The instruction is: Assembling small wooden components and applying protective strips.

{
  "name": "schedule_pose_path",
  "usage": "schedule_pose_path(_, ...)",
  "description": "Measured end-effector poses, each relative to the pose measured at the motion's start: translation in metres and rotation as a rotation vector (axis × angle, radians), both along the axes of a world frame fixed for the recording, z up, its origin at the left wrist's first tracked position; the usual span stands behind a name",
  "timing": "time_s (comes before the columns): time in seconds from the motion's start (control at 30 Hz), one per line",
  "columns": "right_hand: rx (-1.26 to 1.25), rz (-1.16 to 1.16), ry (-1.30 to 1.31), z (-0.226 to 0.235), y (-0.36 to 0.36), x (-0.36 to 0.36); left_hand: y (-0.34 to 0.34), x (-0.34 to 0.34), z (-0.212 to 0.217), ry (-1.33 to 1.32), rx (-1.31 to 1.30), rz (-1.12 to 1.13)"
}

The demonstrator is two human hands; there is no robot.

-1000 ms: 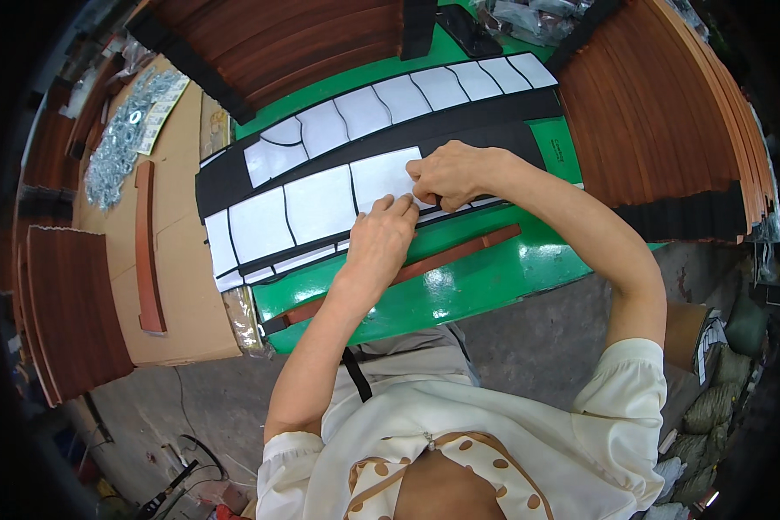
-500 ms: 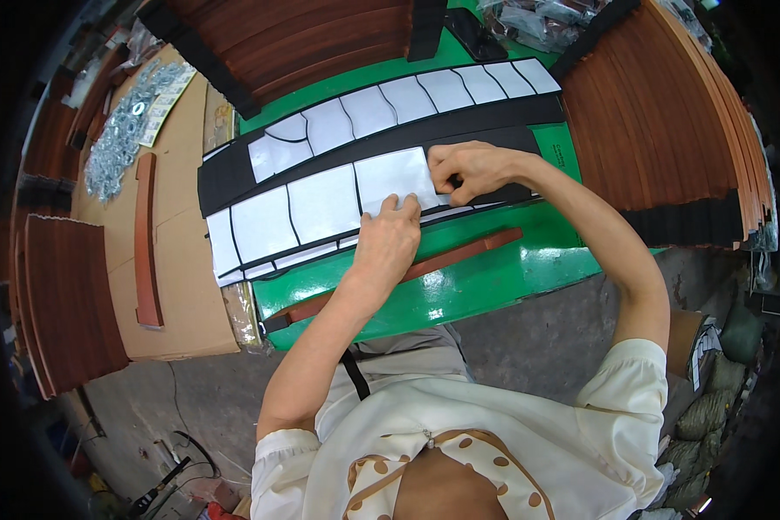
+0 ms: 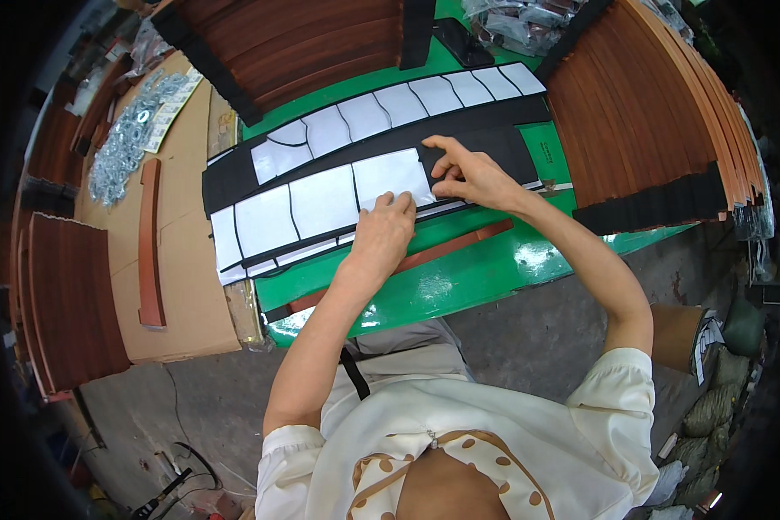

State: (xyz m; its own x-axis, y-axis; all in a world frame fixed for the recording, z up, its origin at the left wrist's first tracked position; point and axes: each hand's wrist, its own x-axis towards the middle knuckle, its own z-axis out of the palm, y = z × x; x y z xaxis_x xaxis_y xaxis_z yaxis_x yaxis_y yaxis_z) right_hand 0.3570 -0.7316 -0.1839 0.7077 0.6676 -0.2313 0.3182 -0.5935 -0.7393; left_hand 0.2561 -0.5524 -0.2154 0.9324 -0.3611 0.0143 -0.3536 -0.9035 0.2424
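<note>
A long black strip carrying a row of white panels (image 3: 325, 201), parted by thin black lines, lies slantwise in front of me. The fingertips of my left hand (image 3: 383, 232) rest on the lower edge of its rightmost white panel, spread slightly. Over the bare black right part of the strip (image 3: 510, 159) hovers my right hand (image 3: 477, 178), index finger and thumb apart, nothing visible between them. Whether its lower fingers touch the strip is hidden. Beyond lies a second black strip with white panels (image 3: 368, 115). A red-brown wooden slat (image 3: 442, 250) lies closer to me, partly behind my left forearm.
A green tabletop (image 3: 459, 282) bears the strips. Stacks of dark red-brown slats (image 3: 641, 113) stand right, another stack (image 3: 303, 43) at the back. On cardboard (image 3: 191, 286) at left are a lone slat (image 3: 150, 251) and a heap of metal rings (image 3: 130, 147). A black phone-like object (image 3: 461, 43) lies far back.
My right hand has opened from a closed pinch at the white panel's right edge and lifted its index finger away. My left hand stays on the panel.
</note>
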Motion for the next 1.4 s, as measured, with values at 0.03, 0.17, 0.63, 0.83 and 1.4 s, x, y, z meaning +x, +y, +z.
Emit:
schedule_pose_path(0.03,0.097,-0.074,0.04,-0.004,-0.003,0.0,0.001,0.0,0.001,-0.003,0.0,-0.001)
schedule_pose_path(0.17,0.359,-0.22,0.273,-0.01,-0.012,0.001,0.005,0.005,0.016,0.026,-0.222,0.076)
schedule_pose_path(0.63,0.272,0.112,-0.24,-0.016,0.005,-0.008,-0.003,0.04,0.0,-0.128,-0.604,0.325)
schedule_pose_path(0.83,0.542,-0.153,0.256,-0.028,-0.01,-0.008,-0.004,0.052,-0.015,-0.088,-0.726,0.417)
schedule_pose_path(1.4,-0.197,0.294,-0.388,-0.012,-0.022,0.003,0.051,0.075,-0.013,0.051,-0.873,0.72)
